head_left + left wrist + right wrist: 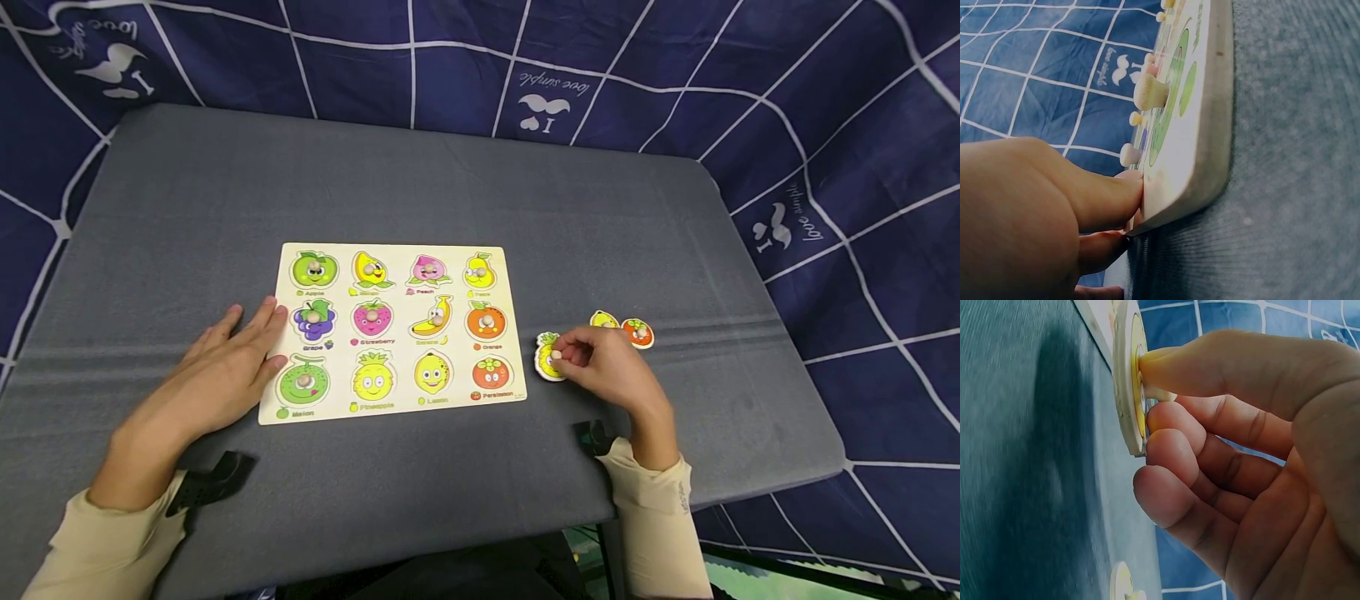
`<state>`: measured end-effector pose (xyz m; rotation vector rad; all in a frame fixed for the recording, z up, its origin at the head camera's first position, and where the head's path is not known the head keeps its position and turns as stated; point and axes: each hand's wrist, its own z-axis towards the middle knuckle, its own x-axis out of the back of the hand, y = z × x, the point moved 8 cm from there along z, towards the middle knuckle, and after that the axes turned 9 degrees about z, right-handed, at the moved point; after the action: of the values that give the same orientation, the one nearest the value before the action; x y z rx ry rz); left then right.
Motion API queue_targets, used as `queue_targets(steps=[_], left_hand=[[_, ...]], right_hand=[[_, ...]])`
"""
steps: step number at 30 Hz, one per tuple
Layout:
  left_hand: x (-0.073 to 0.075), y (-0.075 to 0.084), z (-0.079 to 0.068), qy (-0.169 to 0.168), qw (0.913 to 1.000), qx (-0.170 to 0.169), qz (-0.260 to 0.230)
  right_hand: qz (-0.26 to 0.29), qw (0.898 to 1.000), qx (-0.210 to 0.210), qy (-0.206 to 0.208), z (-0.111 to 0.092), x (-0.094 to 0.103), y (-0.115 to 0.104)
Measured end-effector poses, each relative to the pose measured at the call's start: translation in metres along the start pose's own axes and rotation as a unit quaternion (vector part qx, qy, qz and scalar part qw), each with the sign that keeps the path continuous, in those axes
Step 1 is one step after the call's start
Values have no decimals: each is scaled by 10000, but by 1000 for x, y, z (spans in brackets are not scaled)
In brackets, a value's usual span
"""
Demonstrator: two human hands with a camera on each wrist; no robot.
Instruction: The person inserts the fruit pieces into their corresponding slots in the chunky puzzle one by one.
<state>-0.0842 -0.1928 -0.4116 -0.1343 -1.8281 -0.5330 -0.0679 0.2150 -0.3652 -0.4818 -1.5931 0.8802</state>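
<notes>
A wooden fruit puzzle board [403,367] lies on the grey table. Knobbed pieces sit in most of its places; the printed pineapple [372,382], lemon [432,374] and persimmon [491,374] spots show no knob. My left hand [217,371] rests along the board's left edge, fingers extended, its thumb [1107,200] at the edge near the corner. To the right of the board, my right hand [611,367] pinches a pineapple puzzle piece [549,363] by its knob. In the right wrist view that piece [1124,381] stands tilted up, with a shadow on the cloth beside it.
Just beyond my right hand lie a yellow piece [603,319], partly covered by the hand, and a red-orange persimmon-like piece [638,333]. Navy checked cloth [457,75] rises around the back and sides of the grey table [420,183].
</notes>
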Motion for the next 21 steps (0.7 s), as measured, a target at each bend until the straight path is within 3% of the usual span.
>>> queue_targets(steps=[21], left_hand=[[-2, -1, 0, -90, 9999, 68, -45]], right_hand=[[-187, 9965, 703, -415, 17, -30, -31]])
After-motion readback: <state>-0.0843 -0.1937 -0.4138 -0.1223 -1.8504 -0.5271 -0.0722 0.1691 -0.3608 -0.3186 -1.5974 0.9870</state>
